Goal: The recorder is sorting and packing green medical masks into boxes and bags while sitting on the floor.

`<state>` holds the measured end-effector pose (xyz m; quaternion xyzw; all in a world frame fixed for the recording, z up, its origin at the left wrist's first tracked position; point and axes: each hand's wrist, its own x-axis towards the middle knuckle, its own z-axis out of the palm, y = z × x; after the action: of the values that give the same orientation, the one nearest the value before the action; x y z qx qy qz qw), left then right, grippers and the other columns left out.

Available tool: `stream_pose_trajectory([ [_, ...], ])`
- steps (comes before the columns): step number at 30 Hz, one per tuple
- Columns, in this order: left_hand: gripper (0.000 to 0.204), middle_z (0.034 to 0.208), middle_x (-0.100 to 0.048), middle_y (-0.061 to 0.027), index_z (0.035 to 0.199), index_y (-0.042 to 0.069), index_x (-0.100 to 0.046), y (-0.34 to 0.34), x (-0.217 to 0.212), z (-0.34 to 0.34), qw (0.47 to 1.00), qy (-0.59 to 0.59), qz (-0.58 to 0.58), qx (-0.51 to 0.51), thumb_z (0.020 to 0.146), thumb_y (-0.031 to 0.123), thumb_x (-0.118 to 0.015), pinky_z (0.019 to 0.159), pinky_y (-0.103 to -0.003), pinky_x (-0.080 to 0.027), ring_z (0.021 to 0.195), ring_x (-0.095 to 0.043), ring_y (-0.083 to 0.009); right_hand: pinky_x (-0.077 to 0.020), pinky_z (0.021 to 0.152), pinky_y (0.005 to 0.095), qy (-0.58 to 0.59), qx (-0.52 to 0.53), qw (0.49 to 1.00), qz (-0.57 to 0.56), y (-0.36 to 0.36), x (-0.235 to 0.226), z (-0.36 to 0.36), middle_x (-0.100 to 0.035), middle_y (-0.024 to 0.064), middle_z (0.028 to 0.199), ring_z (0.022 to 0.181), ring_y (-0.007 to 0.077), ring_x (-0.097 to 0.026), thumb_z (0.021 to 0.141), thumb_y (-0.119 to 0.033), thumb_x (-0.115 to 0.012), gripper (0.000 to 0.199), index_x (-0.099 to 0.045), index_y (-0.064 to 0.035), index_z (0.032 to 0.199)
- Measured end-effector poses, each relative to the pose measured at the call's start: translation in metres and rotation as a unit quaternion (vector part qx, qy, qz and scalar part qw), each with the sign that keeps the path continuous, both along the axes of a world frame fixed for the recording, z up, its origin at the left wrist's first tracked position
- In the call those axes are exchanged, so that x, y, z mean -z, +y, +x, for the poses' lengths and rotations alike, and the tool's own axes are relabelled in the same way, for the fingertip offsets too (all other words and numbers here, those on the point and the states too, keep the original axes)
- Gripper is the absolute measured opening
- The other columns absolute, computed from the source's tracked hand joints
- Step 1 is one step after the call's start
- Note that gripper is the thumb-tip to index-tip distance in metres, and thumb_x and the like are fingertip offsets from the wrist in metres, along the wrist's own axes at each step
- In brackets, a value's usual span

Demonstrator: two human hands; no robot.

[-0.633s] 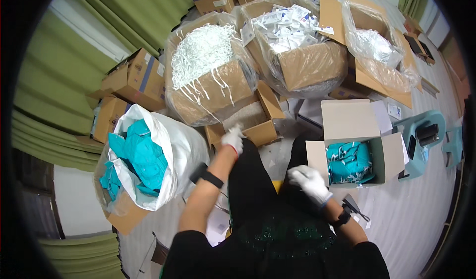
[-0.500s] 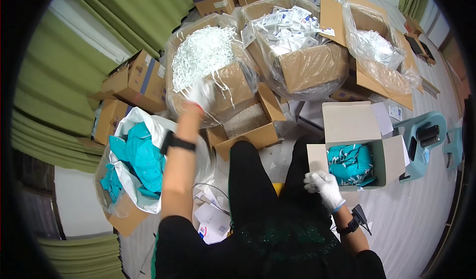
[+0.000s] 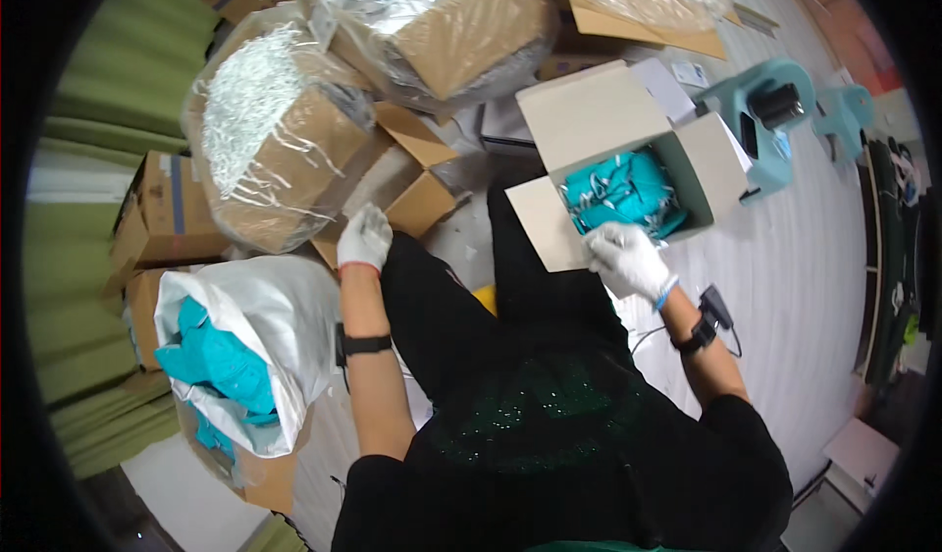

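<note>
My left hand [image 3: 364,239] has dropped back from the strip-filled box [image 3: 280,145], closed and seemingly empty; my right hand [image 3: 628,261], fingers curled, rests at the white box [image 3: 628,150] of teal pieces [image 3: 620,191].

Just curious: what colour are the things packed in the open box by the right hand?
Teal items, best seen in the head view, inside the open box.

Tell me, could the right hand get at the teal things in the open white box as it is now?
Probably yes. The right hand sits at the near edge of the white box, whose flaps are open, and the teal things lie uncovered just past its fingers, with nothing between.
</note>
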<state>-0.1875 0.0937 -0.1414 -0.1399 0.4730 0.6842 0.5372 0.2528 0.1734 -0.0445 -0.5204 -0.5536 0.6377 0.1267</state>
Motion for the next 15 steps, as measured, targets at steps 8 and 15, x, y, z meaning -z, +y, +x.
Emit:
stream_pose_trajectory([
  [8,0.024,0.094,-0.063,-0.0049,0.107,0.007,-0.064,-0.042,0.001,0.071,0.998,0.031,-0.038,0.032,0.089,0.023,-0.062,0.065,-0.031,-0.052,0.078,-0.062,-0.0177,-0.0498,0.089,0.0434,-0.553,-0.13,0.796,0.208,0.111,0.068,0.054,-0.057,0.0247,0.122,0.105,0.0378,-0.061,0.079,-0.039,-0.065,0.062,-0.05,-0.0022,0.126],
  [15,0.025,0.094,-0.063,-0.0046,0.109,0.007,-0.063,-0.059,-0.01,0.081,0.998,0.048,-0.046,0.022,0.089,0.022,-0.061,0.066,-0.031,-0.052,0.078,-0.062,-0.0171,-0.0458,0.098,0.0436,-0.54,-0.086,0.825,0.145,0.128,0.124,0.072,-0.053,0.0265,0.127,0.115,0.0381,-0.056,0.077,-0.039,-0.067,0.068,-0.046,0.0014,0.128],
])
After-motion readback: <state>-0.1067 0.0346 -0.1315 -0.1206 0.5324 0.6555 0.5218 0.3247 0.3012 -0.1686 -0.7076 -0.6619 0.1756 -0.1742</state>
